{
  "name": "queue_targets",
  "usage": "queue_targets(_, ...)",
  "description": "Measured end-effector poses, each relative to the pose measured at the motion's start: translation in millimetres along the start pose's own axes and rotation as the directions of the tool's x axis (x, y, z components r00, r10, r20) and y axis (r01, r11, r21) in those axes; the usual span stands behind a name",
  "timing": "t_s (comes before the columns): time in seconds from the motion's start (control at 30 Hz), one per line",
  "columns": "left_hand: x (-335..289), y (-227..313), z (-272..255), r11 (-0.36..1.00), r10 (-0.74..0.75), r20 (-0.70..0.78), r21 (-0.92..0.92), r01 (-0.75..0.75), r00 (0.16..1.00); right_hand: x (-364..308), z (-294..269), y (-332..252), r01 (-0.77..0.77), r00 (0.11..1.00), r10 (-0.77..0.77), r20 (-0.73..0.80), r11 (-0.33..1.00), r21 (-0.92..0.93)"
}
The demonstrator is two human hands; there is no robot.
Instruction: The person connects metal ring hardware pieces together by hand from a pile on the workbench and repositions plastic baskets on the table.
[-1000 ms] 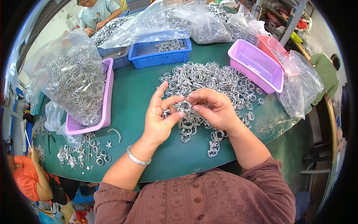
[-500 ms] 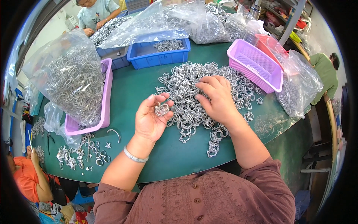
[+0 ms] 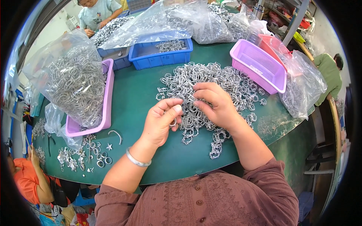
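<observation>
A heap of silver-coloured metal rings point(image 3: 196, 77) lies on the green table in front of me. At its left edge my left hand point(image 3: 161, 122) is closed, palm turned inward. A metal ring point(image 3: 172, 123) shows between its curled fingers; whether more are held there is hidden. Over the middle of the heap is my right hand point(image 3: 218, 107), fingers bent and thumb close to the index finger. What its fingertips pinch, if anything, cannot be told apart from the rings below. The two hands are a short way apart.
A bulging plastic bag of rings point(image 3: 73, 83) rests in a purple basket point(image 3: 107, 105) at left. Loose findings point(image 3: 75, 156) lie nearer. Beyond the heap are a blue bin point(image 3: 162, 58) and another purple basket point(image 3: 260, 66). Co-workers sit at far left, near left and right.
My left hand has turned inward and closed over what lay in its open palm, shifting right. My right hand has drawn slightly left and nearer to me.
</observation>
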State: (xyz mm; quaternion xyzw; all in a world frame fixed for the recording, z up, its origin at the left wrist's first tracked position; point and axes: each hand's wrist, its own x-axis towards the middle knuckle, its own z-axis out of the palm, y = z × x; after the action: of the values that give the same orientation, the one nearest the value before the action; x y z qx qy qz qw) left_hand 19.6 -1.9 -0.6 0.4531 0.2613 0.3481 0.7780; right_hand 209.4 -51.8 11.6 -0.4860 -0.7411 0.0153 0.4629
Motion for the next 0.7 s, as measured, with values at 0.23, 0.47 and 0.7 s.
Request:
queue_targets(0.23,-2.8,3.6,6.2,0.988,-0.031,-0.041,0.147,0.037,0.999,4.6,-0.8,-5.4,0.073,0.996,-0.077,-0.054,0.994,-0.082)
queue_targets(0.47,-3.1,2.2,6.7,0.981,-0.048,-0.055,0.185,0.057,0.997,-0.3,-5.5,0.7,-0.208,0.966,0.219,-0.135,0.974,0.092)
queue_targets(0.7,-1.7,1.2,5.0,0.979,-0.057,-0.039,0.192,0.064,0.998,-1.0,-7.1,4.4,-0.378,0.909,0.39,-0.145,0.92,0.106)
